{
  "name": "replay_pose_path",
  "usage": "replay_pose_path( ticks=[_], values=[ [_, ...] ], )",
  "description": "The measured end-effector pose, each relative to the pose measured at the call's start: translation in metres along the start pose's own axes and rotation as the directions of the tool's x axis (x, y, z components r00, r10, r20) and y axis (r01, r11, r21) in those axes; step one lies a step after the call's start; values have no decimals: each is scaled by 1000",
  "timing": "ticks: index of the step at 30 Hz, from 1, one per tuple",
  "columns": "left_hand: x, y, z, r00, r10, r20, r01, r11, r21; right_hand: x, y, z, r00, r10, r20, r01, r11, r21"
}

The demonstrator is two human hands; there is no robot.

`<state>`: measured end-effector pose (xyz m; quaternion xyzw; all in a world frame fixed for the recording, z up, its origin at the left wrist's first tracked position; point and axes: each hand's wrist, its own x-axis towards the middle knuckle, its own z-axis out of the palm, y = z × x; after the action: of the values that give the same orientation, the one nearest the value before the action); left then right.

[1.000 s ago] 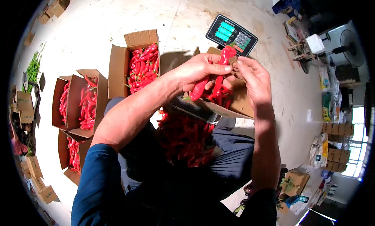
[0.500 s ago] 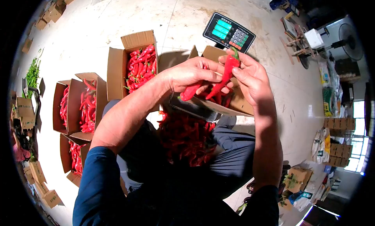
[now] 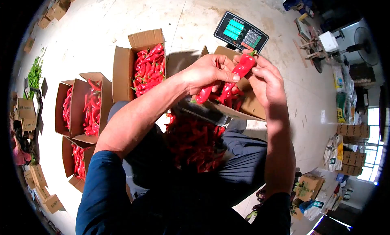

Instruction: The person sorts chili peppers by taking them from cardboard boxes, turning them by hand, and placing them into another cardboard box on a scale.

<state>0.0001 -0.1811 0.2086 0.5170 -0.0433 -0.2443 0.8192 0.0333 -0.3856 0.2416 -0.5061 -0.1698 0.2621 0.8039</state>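
Over a cardboard box (image 3: pixel 255 102), my left hand (image 3: pixel 211 72) keeps one red chili pepper (image 3: pixel 203 95) tucked under its palm. Its thumb and fingers also pinch the lower part of a second red chili pepper (image 3: pixel 245 65), tilted with its green stem up and to the right. My right hand (image 3: pixel 267 80) has its fingers at the stem end of this second pepper, partly behind it. More red peppers (image 3: pixel 230 98) lie in the box below. The box rests on a dark scale platform (image 3: pixel 203 113), and the scale's lit display (image 3: pixel 240 32) stands behind it.
A pile of red peppers (image 3: pixel 193 143) lies between my legs. To the left stand a tall box of peppers (image 3: pixel 122 72) and several smaller pepper-filled boxes (image 3: pixel 77 109). Green peppers (image 3: pixel 34 78) sit at the far left. A fan (image 3: pixel 363 46) is at the right.
The second pepper has turned to a more slanted pose, its stem moving right. The left thumb now presses on it, and my right thumb has come off its side.
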Motion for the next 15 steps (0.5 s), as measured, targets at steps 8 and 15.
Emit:
replay_pose_path(
  ticks=[8, 15],
  values=[
    [11, -2, -13, 973, -77, -216, 22, 968, -250, 3, -2, -4, 954, -74, -292, 0, 969, -246],
    [16, 8, -24, 889, 1, -458, -209, 891, -403, -13, 13, -50, 979, -168, -116, -96, 120, -988]
  ],
)
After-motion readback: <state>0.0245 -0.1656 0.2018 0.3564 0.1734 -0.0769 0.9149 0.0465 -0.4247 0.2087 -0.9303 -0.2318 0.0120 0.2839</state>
